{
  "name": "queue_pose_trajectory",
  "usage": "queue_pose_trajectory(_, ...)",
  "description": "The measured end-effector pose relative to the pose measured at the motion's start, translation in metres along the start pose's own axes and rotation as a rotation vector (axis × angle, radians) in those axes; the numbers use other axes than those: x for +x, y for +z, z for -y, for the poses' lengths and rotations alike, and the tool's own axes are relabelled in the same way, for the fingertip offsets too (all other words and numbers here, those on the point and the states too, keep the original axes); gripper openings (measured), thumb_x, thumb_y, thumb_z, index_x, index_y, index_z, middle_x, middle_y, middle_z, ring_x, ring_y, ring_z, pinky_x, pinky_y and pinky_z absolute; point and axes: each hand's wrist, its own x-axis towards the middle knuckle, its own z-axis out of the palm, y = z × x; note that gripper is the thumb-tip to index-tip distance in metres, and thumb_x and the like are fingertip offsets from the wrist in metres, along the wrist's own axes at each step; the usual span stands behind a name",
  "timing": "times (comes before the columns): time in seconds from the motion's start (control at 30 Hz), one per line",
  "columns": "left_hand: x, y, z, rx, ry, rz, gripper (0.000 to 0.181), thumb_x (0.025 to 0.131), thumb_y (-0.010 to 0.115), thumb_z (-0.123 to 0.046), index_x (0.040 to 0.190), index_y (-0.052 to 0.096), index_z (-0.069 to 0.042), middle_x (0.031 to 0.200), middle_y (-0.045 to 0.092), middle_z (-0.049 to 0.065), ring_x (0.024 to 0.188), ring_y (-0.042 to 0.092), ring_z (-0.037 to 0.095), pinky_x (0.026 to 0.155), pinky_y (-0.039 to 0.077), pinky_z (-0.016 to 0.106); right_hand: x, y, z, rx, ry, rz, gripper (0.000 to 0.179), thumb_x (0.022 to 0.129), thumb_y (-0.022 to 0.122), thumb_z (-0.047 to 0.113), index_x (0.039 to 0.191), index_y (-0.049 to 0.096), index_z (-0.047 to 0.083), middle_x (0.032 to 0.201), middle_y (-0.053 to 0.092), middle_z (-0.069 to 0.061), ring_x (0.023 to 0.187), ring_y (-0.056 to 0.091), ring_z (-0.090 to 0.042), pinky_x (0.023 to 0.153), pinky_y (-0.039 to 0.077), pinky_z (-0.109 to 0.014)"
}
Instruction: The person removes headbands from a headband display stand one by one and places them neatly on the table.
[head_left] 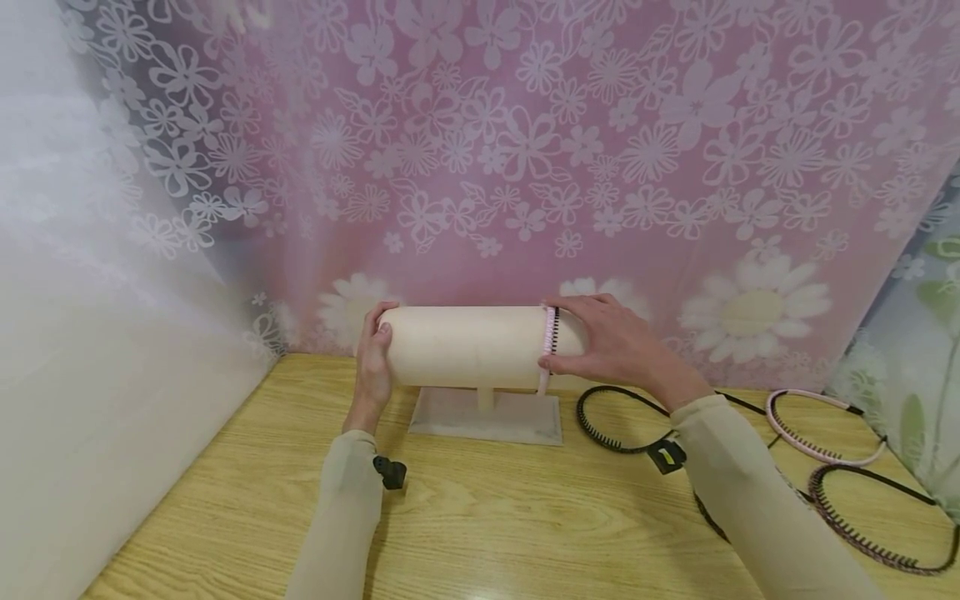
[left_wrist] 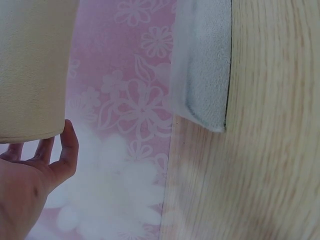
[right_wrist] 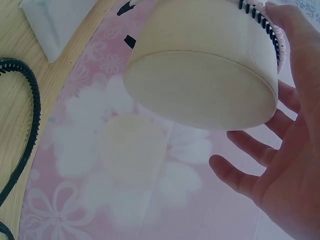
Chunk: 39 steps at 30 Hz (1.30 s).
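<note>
A cream padded cylinder of a headband display stand (head_left: 465, 346) lies level on a post above its pale base (head_left: 442, 414). My left hand (head_left: 373, 362) holds its left end, thumb in front and fingers behind. In the left wrist view the fingers (left_wrist: 69, 150) curl at the cylinder's edge. Near the right end a pink toothed headband (head_left: 549, 337) sits round the cylinder, its black teeth facing right. My right hand (head_left: 611, 337) grips this headband between thumb and fingers. Its black tips (right_wrist: 130, 41) show at the cylinder's other side in the right wrist view.
On the wooden table (head_left: 480, 517) at the right lie several headbands: a black one (head_left: 600, 437), another pink one (head_left: 795, 433) and a dark brown toothed one (head_left: 862, 542). A pink flowered cloth (head_left: 480, 167) hangs behind, and a white sheet (head_left: 127, 292) stands at the left.
</note>
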Motion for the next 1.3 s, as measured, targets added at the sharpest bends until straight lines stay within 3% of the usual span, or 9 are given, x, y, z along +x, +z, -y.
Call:
queue_pose_trajectory(0.33,0.0,0.0,0.002,-0.009,0.006,0.009,0.052,0.104,0.032,-0.035,0.148,0.044,-0.009,0.126,0.054,0.0,0.1,0.055,0.028,0.073,0.051,0.043,-0.005,0.002,-0.007,0.037,-0.016,-0.033,0.088,0.081,0.08,0.056,0.154,0.046,0.02,0.149,0.056,-0.012,0.135,0.048,-0.044,0.1,0.047,-0.063)
queue_pose_trajectory(0.9,0.001,-0.003,0.005,0.01,0.019,0.012,0.05,0.105,0.031,-0.035,0.148,0.047,-0.015,0.129,0.054,0.007,0.1,0.055,0.028,0.073,0.05,0.042,-0.007,-0.002,-0.011,0.057,-0.004,-0.009,0.086,0.084,0.079,0.054,0.154,0.045,0.018,0.147,0.057,-0.011,0.13,0.05,-0.041,0.098,0.048,-0.06)
queue_pose_trajectory(1.17,0.003,-0.001,0.004,-0.004,0.02,0.006,0.052,0.104,0.032,-0.034,0.147,0.046,-0.01,0.127,0.055,0.001,0.1,0.055,0.027,0.073,0.05,0.044,-0.009,-0.001,-0.016,0.112,-0.04,-0.021,0.085,0.084,0.081,0.048,0.154,0.045,0.016,0.144,0.059,-0.012,0.118,0.058,-0.031,0.092,0.051,-0.05)
queue_pose_trajectory(1.3,0.003,0.0,0.005,-0.005,0.015,0.004,0.052,0.103,0.032,-0.034,0.147,0.046,-0.009,0.126,0.055,0.0,0.101,0.055,0.027,0.074,0.05,0.045,-0.01,-0.001,-0.017,0.136,-0.051,-0.03,0.084,0.084,0.082,0.044,0.154,0.045,0.013,0.145,0.058,-0.014,0.121,0.059,-0.032,0.095,0.052,-0.052)
